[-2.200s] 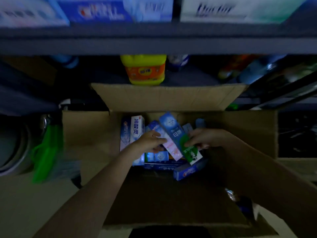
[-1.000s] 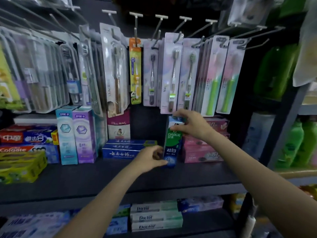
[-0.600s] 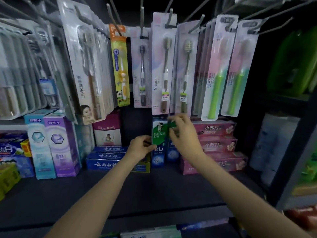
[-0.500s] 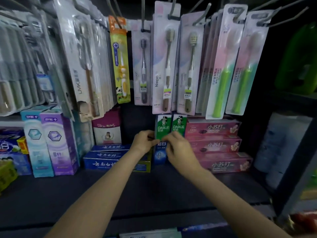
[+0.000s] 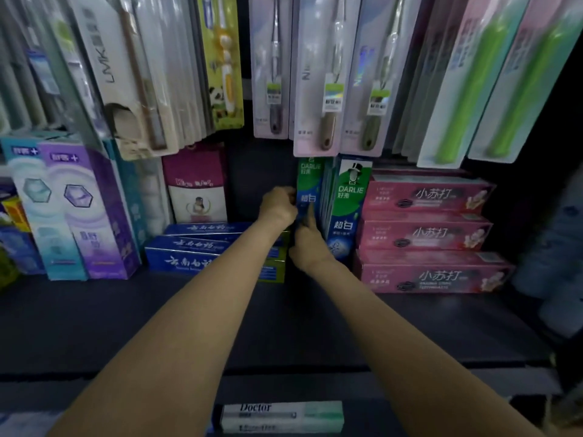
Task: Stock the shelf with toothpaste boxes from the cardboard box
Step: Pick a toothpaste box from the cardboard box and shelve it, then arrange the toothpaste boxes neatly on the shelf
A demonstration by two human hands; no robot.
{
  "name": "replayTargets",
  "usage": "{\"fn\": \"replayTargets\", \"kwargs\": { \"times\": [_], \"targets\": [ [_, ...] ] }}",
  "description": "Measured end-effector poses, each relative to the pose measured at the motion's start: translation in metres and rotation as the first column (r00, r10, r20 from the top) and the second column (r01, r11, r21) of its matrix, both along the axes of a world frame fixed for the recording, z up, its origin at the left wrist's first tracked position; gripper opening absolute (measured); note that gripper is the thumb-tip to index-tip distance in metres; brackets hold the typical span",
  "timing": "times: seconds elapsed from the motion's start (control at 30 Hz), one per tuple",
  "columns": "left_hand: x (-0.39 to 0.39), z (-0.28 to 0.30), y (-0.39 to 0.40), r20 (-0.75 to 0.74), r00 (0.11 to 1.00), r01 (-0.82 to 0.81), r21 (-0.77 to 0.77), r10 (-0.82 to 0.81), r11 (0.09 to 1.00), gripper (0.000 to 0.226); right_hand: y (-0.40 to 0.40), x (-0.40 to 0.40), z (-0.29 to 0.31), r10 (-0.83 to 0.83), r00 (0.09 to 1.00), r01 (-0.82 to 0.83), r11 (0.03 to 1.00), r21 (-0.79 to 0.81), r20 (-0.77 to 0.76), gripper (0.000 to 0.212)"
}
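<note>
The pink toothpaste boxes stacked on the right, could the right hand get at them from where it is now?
Probably yes. The right hand is at the upright green Darlie boxes, and the pink toothpaste boxes sit just beyond them on the same shelf, their fronts uncovered. It would have to let go of the Darlie box first.

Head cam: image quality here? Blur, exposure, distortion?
Head view: dim, shelf nearly black; wide-angle bends the hanging toothbrush packs outward; edges smeared, especially right; centre sharper, Darlie box print legible where the hands meet: left hand, right hand.
</note>
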State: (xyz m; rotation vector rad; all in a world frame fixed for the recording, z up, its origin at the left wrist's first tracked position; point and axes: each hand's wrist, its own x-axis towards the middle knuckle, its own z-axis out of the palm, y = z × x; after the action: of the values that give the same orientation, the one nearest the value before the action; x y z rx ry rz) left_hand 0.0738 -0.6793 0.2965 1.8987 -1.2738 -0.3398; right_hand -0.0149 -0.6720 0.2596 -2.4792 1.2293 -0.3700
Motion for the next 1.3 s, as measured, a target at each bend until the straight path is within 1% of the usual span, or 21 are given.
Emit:
{"fn": "replayTargets", "kwargs": {
  "times": [0.13, 0.23, 0.3, 0.47, 0.53, 0.6, 0.67, 0.7, 0.73, 0.8, 0.87, 0.93, 0.97, 1.0, 1.03, 1.07, 1.1, 1.13, 1.17, 1.23, 1.3],
  "targets": [
    [0.006, -0.003, 0.005, -0.035, 0.999, 0.019, -0.025, -0.02, 1.0, 0.046, -0.005, 0.008, 0.001, -0.018, 1.0, 0.018, 1.0, 0.001, -0.011, 0.053],
    [0.012, -0.007, 0.012, -0.003, 1.0, 0.029, -0.063, -0.03, 0.998, 0.046, -0.007, 0.011, 0.002, -0.056, 0.994, 0.052, 0.998, 0.045, 0.094, 0.063],
    [0.015, -0.01, 0.018, 0.02, 0.999, 0.042, -0.093, -0.04, 0.995, 0.045, -0.003, 0.008, 0.002, -0.076, 0.986, 0.067, 0.996, 0.064, 0.146, 0.063],
    [0.007, -0.006, 0.038, -0.009, 0.999, 0.043, -0.182, -0.046, 0.982, 0.045, 0.017, -0.005, 0.011, -0.071, 0.963, 0.062, 0.997, 0.043, 0.26, 0.057],
    [-0.003, -0.003, 0.058, 0.015, 0.999, 0.04, -0.272, -0.037, 0.962, 0.041, 0.033, -0.015, 0.015, -0.036, 0.923, 0.04, 0.999, -0.003, 0.383, 0.054],
    [-0.018, -0.005, 0.095, 0.063, 0.997, 0.074, -0.413, -0.052, 0.908, 0.036, 0.056, -0.03, 0.011, 0.057, 0.837, 0.0, 0.994, -0.105, 0.544, 0.048],
    [-0.034, -0.023, 0.145, 0.125, 0.986, 0.163, -0.522, -0.114, 0.837, 0.032, 0.09, -0.054, -0.001, 0.135, 0.737, -0.014, 0.983, -0.185, 0.662, 0.043],
    [-0.042, -0.037, 0.17, 0.15, 0.977, 0.209, -0.54, -0.151, 0.815, 0.03, 0.112, -0.065, -0.011, 0.16, 0.698, -0.028, 0.98, -0.197, 0.698, 0.04],
    [-0.049, -0.056, 0.194, 0.162, 0.97, 0.242, -0.528, -0.183, 0.814, 0.028, 0.135, -0.076, -0.025, 0.184, 0.683, -0.055, 0.978, -0.202, 0.707, 0.037],
    [-0.06, -0.108, 0.24, 0.172, 0.957, 0.286, -0.445, -0.233, 0.848, 0.026, 0.179, -0.095, -0.071, 0.233, 0.725, -0.151, 0.972, -0.18, 0.648, 0.03],
    [-0.066, -0.166, 0.284, 0.162, 0.941, 0.335, -0.308, -0.298, 0.89, 0.026, 0.215, -0.111, -0.129, 0.269, 0.813, -0.245, 0.963, -0.117, 0.517, 0.027],
    [-0.068, -0.225, 0.323, 0.172, 0.91, 0.403, -0.16, -0.377, 0.901, 0.025, 0.241, -0.123, -0.189, 0.319, 0.871, -0.326, 0.944, -0.046, 0.374, 0.025],
    [-0.068, -0.252, 0.34, 0.143, 0.896, 0.433, -0.067, -0.42, 0.899, 0.025, 0.252, -0.126, -0.217, 0.332, 0.888, -0.355, 0.935, 0.014, 0.319, 0.025],
    [-0.067, -0.278, 0.355, 0.078, 0.89, 0.446, 0.055, -0.449, 0.893, 0.028, 0.261, -0.128, -0.243, 0.313, 0.914, -0.351, 0.928, 0.12, 0.258, 0.026],
    [-0.065, -0.301, 0.368, 0.015, 0.889, 0.447, 0.196, -0.458, 0.873, 0.031, 0.268, -0.127, -0.266, 0.273, 0.945, -0.311, 0.921, 0.233, 0.182, 0.027],
    [-0.062, -0.323, 0.38, -0.03, 0.892, 0.432, 0.35, -0.451, 0.831, 0.033, 0.274, -0.127, -0.292, 0.248, 0.967, -0.253, 0.905, 0.342, 0.058, 0.026],
    [-0.059, -0.346, 0.39, -0.07, 0.9, 0.405, 0.499, -0.431, 0.766, 0.034, 0.28, -0.128, -0.322, 0.269, 0.957, -0.191, 0.863, 0.468, -0.105, 0.025],
    [-0.056, -0.367, 0.399, -0.112, 0.908, 0.379, 0.63, -0.403, 0.678, 0.036, 0.286, -0.129, -0.347, 0.308, 0.921, -0.123, 0.811, 0.571, -0.24, 0.025],
    [-0.052, -0.385, 0.408, -0.152, 0.917, 0.359, 0.718, -0.368, 0.596, 0.037, 0.293, -0.13, -0.375, 0.355, 0.868, -0.065, 0.774, 0.63, -0.347, 0.027],
    [-0.044, -0.418, 0.426, -0.194, 0.93, 0.328, 0.818, -0.311, 0.472, 0.039, 0.305, -0.13, -0.413, 0.427, 0.789, -0.003, 0.723, 0.691, -0.442, 0.031],
    [-0.034, -0.447, 0.444, -0.186, 0.936, 0.297, 0.872, -0.3, 0.388, 0.037, 0.315, -0.126, -0.447, 0.466, 0.734, 0.016, 0.715, 0.699, -0.494, 0.035]
  ]
}}
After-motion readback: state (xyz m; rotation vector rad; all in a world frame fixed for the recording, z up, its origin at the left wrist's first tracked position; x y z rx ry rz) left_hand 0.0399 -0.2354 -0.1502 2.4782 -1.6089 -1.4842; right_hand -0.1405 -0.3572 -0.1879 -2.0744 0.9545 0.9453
